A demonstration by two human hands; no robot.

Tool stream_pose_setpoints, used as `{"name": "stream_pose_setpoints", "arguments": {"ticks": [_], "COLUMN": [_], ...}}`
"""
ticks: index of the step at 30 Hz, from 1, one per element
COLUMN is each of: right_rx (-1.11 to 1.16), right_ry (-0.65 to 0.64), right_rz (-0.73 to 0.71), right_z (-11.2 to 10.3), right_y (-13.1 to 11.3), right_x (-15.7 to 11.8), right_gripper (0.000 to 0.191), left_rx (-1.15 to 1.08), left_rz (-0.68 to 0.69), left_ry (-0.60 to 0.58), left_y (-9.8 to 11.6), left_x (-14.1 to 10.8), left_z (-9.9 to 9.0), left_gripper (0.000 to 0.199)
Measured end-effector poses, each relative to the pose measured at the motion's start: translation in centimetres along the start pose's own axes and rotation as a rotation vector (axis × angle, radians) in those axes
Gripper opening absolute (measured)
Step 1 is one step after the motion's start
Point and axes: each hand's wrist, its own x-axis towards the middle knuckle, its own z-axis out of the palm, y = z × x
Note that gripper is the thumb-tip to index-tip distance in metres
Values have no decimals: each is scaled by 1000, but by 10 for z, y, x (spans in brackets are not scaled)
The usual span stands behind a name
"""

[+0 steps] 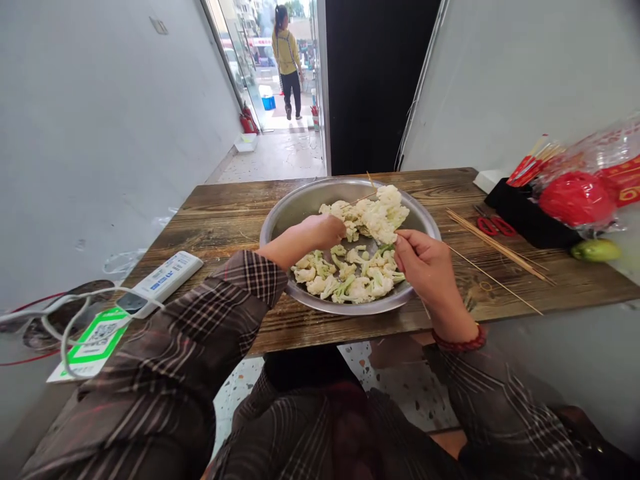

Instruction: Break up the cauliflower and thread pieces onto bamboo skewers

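A wide metal basin holds many cut cauliflower florets. My right hand is closed in a pinch at the basin's right side, gripping a thin wooden skewer. Pale cauliflower pieces cluster on this skewer just beyond my fingertips, and its thin tip sticks out past them. My left hand reaches over the basin's left rim with fingers curled down among the florets. Its fingertips are hidden, so what they hold does not show.
Bamboo skewers and red-handled scissors lie right of the basin, near a black box with red plastic packaging. At left are a white power strip, cables and a green-white code card. A person stands by the doorway.
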Motion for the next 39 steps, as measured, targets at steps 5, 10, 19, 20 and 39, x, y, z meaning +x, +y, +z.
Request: {"name": "stream_pose_setpoints", "arguments": {"ticks": [5,10,19,20,39], "right_rx": [-13,12,76,85,86], "right_ry": [-15,-20,-34,-35,-223], "right_rz": [-4,10,54,58,106], "right_z": [-1,-1,-1,-1,-1], "right_y": [1,0,3,4,7], "right_x": [0,0,2,2,6], "right_gripper": [31,29,29,29,31], "left_rx": [7,312,-261,-421,-921], "left_rz": [-42,45,114,101,78], "left_ry": [29,-114,-106,-110,-177], "left_y": [-18,-17,20,22,24], "left_x": [4,6,2,0,-10], "left_z": [5,11,-8,-10,-10], "left_gripper": [16,20,16,20,17]}}
